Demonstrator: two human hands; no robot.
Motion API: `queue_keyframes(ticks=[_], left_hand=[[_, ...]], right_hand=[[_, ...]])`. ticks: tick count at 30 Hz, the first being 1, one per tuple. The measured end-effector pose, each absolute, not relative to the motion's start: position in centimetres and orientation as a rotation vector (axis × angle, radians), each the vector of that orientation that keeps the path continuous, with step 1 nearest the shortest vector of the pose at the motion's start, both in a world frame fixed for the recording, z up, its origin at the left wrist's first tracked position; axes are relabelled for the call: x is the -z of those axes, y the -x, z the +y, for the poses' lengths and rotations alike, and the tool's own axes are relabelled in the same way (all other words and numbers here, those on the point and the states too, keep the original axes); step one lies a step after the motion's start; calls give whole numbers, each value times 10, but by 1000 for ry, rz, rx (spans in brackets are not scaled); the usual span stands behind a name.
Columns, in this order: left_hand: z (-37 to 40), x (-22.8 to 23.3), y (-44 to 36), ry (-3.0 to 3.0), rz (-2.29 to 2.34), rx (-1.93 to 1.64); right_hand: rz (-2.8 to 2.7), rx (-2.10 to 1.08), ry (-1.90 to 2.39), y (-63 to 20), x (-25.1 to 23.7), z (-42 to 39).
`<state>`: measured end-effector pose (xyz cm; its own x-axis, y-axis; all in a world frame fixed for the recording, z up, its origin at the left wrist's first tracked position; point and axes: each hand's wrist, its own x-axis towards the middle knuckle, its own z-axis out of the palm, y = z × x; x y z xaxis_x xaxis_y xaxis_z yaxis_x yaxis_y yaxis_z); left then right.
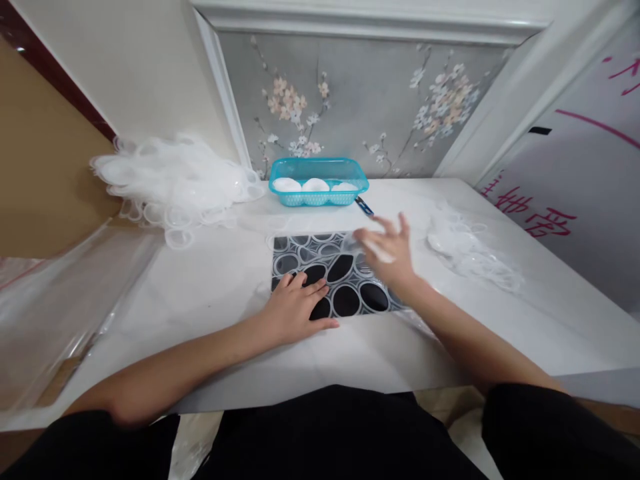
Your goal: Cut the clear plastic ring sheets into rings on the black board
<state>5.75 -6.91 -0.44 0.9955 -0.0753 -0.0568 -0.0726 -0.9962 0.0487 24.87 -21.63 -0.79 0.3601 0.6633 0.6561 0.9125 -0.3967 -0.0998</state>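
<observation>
Basket (319,198) beyond sheet (345,300), rings (173,183) (heaped) nearby

Under my fingers (316,288) spreads a white table (560,327), running out to both sides of them. Straight beyond them I face a grey panel (360,107) patterned with pale blossoms (287,100), edged by a white moulded frame (370,20). Ahead and left of my fingers is off-white wall (150,73); farther left, a tan board (50,160) with a dark red edge (65,83). Off to their right, a whiteboard (590,167) carries red writing (520,203). Below them, past the table's near side, I see pale floor (195,433). Light falls softly.
</observation>
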Motion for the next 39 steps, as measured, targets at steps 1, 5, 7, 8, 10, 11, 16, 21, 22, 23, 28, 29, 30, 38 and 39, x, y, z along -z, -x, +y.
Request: queue_keyframes(ticks=[1, 5, 7, 8, 10, 11, 16, 21, 22, 23, 28, 29, 30, 38, 39], left_hand=[[-68, 4, -57, -3087, -118, 100], [-67, 3, -60, -3097, -136, 56], [-69, 2, -62, -3102, -148, -26], [-70, 2, -63, -3105, -164, -67], [-73, 2, -65, -3119, -214, -120], [-74, 3, -65, -3129, -245, -121], [-75, 11, -66, -3191, -231, 31], [-74, 14, -66, -3200, -172, 81], [-74, 14, -65, -3198, -172, 80], [-74, 13, -65, -3196, -171, 80], [-72, 16, -65, -3186, -159, 88], [-72, 17, -65, -3178, -155, 101], [-71, 17, -66, -3167, -149, 118], [-73, 5, -66, -3079, -120, 231], [-72, 4, -66, -3069, -127, 224]], right_hand=[[-1194, 830, 2153, -260, 1, -219], [-1057, 827, 2064, -271, 7, -240], [-1181, 576, 2047, -260, 26, -250], [-1190, 422, 2034, -254, 36, -254], [-1125, 147, 1981, -244, 51, -257], [-1074, 44, 1948, -241, 55, -257], [-940, -176, 1857, -240, 54, -252], [-905, -245, 1857, -240, 53, -253], [-902, -250, 1865, -240, 53, -253], [-900, -255, 1873, -240, 54, -253], [-965, -199, 1906, -236, 56, -254], [-1007, -150, 1935, -234, 56, -255], [-1077, -83, 1975, -232, 57, -255], [-1101, 705, 2226, -279, 26, -264], [-954, 785, 2211, -286, 22, -268]])
